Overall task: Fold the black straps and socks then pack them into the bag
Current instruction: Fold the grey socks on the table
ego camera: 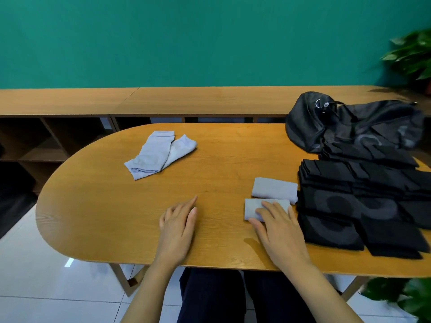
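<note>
Where writing is concerned, the only marking on the black bag is a small white emblem near its top, too small to read. The black straps carry grey curved patterns; no lettering can be made out on them.

The bag lies slumped at the far right of the table, its lower edge overlapping the farthest straps. The straps sit folded in overlapping rows along the right side, the nearest row close to the table's front edge.

Two folded pale grey socks lie just left of the straps. The farther folded sock touches the stack's left edge. The nearer folded sock sits under the right hand, whose straight fingers rest flat on it without gripping. The left hand lies palm down on bare wood, fingers extended, holding nothing.

An unfolded pair of socks lies well apart at the far left centre, set in from the rounded edge. Bare wood runs between that pair and both hands.

A wooden shelf unit stands behind the table. Plants show at the right margin.
</note>
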{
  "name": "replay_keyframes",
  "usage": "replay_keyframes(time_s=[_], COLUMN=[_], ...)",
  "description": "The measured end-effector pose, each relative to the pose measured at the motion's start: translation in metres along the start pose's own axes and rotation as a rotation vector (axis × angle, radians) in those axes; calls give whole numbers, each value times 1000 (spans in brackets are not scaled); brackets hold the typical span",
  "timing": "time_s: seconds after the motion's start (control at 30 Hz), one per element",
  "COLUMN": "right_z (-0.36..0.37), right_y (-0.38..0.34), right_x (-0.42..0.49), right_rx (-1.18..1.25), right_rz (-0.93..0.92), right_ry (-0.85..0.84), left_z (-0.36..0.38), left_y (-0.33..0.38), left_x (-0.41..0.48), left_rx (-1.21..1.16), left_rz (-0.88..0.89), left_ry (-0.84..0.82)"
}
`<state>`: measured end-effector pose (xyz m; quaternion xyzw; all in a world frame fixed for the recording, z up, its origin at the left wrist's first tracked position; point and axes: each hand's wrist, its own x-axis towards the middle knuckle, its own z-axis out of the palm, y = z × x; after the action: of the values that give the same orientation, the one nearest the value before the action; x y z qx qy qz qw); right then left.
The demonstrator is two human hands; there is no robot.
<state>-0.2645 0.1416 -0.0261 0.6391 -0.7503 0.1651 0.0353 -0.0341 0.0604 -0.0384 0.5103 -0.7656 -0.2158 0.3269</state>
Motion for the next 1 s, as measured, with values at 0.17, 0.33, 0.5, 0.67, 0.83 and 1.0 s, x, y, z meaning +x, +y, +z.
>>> replay_keyframes(time_s=[0.17,0.33,0.5,0.67,0.83,1.0], right_z=[7,9,8,9,24,30], right_y=[9,19,11,-15,-49,-69], right_x=[11,23,29,54,86,103], right_rx=[74,116,71,37,31,-25], right_rz=[10,39,0,-107,-232,-300], right_ry=[-8,-3,25,-3,-30,-163], left_z=[1,1,0,-6,-24,-34], left_y=[-1,-2,-6,-8,-26,-58], left_x=[0,0,4,17,59,107], left_rx=[3,16,-48,-61,190,409], left_rz=[-13,-13,-46,-68,-104,-198], left_ry=[0,11,43,84,76,-14])
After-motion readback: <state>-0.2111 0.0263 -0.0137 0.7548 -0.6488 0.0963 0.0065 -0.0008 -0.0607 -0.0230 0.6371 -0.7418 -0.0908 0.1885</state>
